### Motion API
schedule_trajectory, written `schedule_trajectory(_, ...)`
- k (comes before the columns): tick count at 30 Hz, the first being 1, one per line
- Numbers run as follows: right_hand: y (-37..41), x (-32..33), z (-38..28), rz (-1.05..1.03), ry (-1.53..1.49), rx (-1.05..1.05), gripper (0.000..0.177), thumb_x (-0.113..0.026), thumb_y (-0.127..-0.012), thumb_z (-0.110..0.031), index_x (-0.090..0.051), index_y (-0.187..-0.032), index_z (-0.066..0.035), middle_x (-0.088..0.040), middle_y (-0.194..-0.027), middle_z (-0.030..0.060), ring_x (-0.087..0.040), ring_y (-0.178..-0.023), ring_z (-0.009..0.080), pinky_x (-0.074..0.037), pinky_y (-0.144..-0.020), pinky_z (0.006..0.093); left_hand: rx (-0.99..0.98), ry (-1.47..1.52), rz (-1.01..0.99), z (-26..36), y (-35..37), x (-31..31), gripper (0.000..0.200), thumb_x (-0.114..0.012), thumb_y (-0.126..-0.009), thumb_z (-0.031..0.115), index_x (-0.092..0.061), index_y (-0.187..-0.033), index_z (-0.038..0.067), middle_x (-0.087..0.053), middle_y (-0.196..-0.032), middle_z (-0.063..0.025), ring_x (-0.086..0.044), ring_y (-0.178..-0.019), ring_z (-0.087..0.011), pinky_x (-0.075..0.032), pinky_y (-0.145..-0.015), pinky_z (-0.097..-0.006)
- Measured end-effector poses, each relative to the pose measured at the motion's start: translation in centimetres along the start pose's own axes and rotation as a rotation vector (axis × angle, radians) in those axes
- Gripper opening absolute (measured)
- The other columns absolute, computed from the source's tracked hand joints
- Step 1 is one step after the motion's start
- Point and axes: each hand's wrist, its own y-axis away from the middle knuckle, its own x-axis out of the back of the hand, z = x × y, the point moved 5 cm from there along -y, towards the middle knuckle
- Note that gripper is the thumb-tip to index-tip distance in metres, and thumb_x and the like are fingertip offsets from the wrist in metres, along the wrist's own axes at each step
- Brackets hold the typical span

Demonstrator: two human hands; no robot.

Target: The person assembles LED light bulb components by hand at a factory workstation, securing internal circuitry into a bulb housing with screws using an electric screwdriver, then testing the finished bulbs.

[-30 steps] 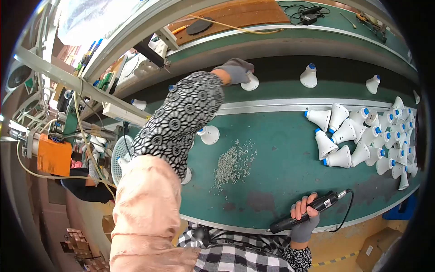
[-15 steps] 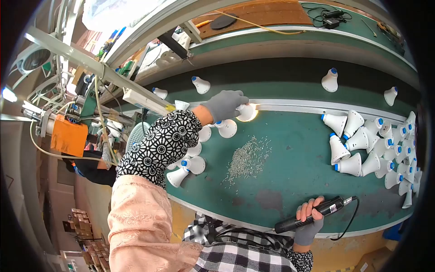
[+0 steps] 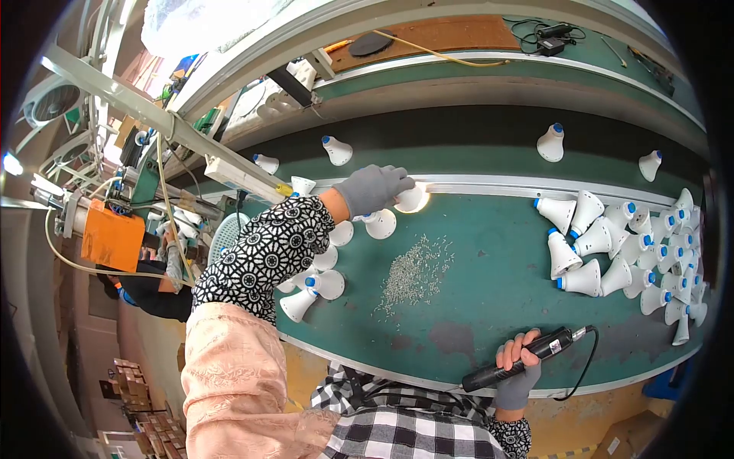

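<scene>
My left hand [image 3: 374, 190], in a grey glove, reaches across to the table's back rail with its fingers on a lit white bulb housing [image 3: 413, 200]. Bright light shows at the housing's rim. At the front edge my right hand [image 3: 520, 369], in a grey glove with bare fingertips, grips a black electric screwdriver [image 3: 517, 360] with a cable at its right end. Between the hands lies a loose pile of small screws [image 3: 417, 274] on the green table [image 3: 497, 291]. Several white housings with blue caps [image 3: 329, 283] stand or lie near my left forearm.
Many white housings [image 3: 589, 237] crowd the right side. Behind the rail, a dark green belt [image 3: 459, 145] carries several more housings, spaced apart. At the left are a metal frame, an orange panel [image 3: 112, 237] and another person's arm [image 3: 170, 264]. A shelf [image 3: 436, 38] runs above.
The camera view has shifted slightly. The housings on the belt appear a little further left. My left hand stays at the lit housing, and my right hand still holds the screwdriver.
</scene>
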Motion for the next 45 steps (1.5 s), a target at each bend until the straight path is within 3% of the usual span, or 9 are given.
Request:
schedule_trajectory(9, -0.1, -0.5, 0.0, 0.004, 0.063, -0.004, 0.023, -0.059, -0.082, -0.01, -0.045, -0.099, -0.009, -0.041, -0.069, 0.0009, -0.043, -0.054, 0.0114, -0.04, -0.053, 0.0275, -0.002, -0.034, -0.087, -0.3, 0.0, -0.6, 0.041, -0.067, -0.081, 0.015, -0.053, -0.12, 0.012, -0.057, -0.108, -0.0057, -0.062, -0.102, -0.0262, -0.054, -0.079, -0.0395)
schedule_trajectory(16, -0.1, 0.0, 0.0, -0.002, 0.001, -0.016, 0.022, -0.057, -0.08, -0.003, -0.046, -0.099, -0.008, -0.045, -0.071, 0.0046, -0.046, -0.055, 0.0165, -0.042, -0.056, 0.0323, 0.005, -0.049, -0.117, -0.4, 0.0, -0.6, 0.041, -0.067, -0.082, 0.015, -0.053, -0.12, 0.012, -0.056, -0.108, -0.0059, -0.062, -0.101, -0.0259, -0.054, -0.078, -0.0395)
schedule_trajectory(22, -0.1, -0.1, -0.1, 0.012, 0.039, -0.015, 0.022, -0.058, -0.081, -0.007, -0.045, -0.099, -0.008, -0.043, -0.07, 0.0032, -0.044, -0.054, 0.0147, -0.041, -0.055, 0.031, -0.015, -0.061, -0.091, 0.0, -0.2, 0.0, 0.027, -0.066, -0.083, 0.016, -0.057, -0.108, 0.011, -0.06, -0.101, -0.007, -0.065, -0.095, -0.0264, -0.054, -0.075, -0.0384)
schedule_trajectory(28, -0.1, -0.3, -0.1, 0.005, 0.089, -0.024, 0.022, -0.059, -0.082, -0.01, -0.045, -0.099, -0.009, -0.041, -0.069, 0.0012, -0.042, -0.054, 0.0117, -0.04, -0.053, 0.0282, -0.049, 0.099, -0.048, -1.2, -0.2, 2.5, 0.057, -0.074, -0.078, 0.031, -0.053, -0.129, 0.013, -0.06, -0.116, -0.0104, -0.061, -0.105, -0.0298, -0.051, -0.087, -0.0407)
schedule_trajectory(31, -0.1, -0.2, 0.0, 0.012, 0.083, -0.029, 0.023, -0.059, -0.082, -0.01, -0.044, -0.099, -0.009, -0.041, -0.069, 0.0013, -0.042, -0.053, 0.012, -0.04, -0.053, 0.0279, 0.206, 0.156, 0.159, -4.8, 0.2, 7.3, 0.065, -0.072, -0.081, 0.041, -0.05, -0.135, 0.011, -0.058, -0.124, -0.0146, -0.056, -0.115, -0.0337, -0.048, -0.094, -0.0432)
schedule_trajectory(37, -0.3, 0.8, 0.1, 0.02, 0.09, -0.036, 0.029, -0.066, -0.079, -0.012, -0.045, -0.099, -0.009, -0.045, -0.068, 0.004, -0.047, -0.052, 0.0158, -0.042, -0.051, 0.0316, 0.389, -0.579, -0.364, -14.4, -1.3, 1.2, 0.062, -0.07, -0.077, 0.025, -0.053, -0.135, 0.011, -0.061, -0.122, -0.0118, -0.057, -0.116, -0.0353, -0.041, -0.099, -0.0473)
schedule_trajectory(40, -0.3, 0.5, 0.3, -0.024, 0.101, 0.002, 0.023, -0.061, -0.083, -0.011, -0.046, -0.101, -0.009, -0.042, -0.069, 0.0022, -0.044, -0.052, 0.013, -0.041, -0.05, 0.0285, 0.492, -0.465, -0.589, -18.0, -1.5, -4.9, 0.046, -0.067, -0.079, 0.021, -0.063, -0.124, 0.013, -0.064, -0.117, -0.0158, -0.06, -0.111, -0.0391, -0.047, -0.087, -0.0543)
schedule_trajectory(43, -0.1, 0.6, 0.4, 0.049, 0.056, 0.033, 0.027, -0.064, -0.08, -0.011, -0.046, -0.099, -0.009, -0.044, -0.068, 0.0036, -0.046, -0.053, 0.0153, -0.041, -0.05, 0.0302, 0.678, -0.449, -0.602, -17.8, -0.8, -5.4, 0.034, -0.066, -0.079, 0.016, -0.07, -0.111, 0.007, -0.066, -0.112, -0.0223, -0.062, -0.104, -0.0431, -0.05, -0.072, -0.0565)
schedule_trajectory(45, 0.2, 0.2, 0.2, 0.041, 0.085, 0.058, 0.025, -0.063, -0.081, -0.011, -0.046, -0.099, -0.009, -0.044, -0.068, 0.0033, -0.046, -0.053, 0.0147, -0.04, -0.05, 0.0301, 0.576, -0.394, -0.617, -19.1, -0.3, -6.2, 0.032, -0.067, -0.079, 0.018, -0.07, -0.105, -0.001, -0.067, -0.108, -0.025, -0.064, -0.099, -0.0453, -0.051, -0.065, -0.0575)
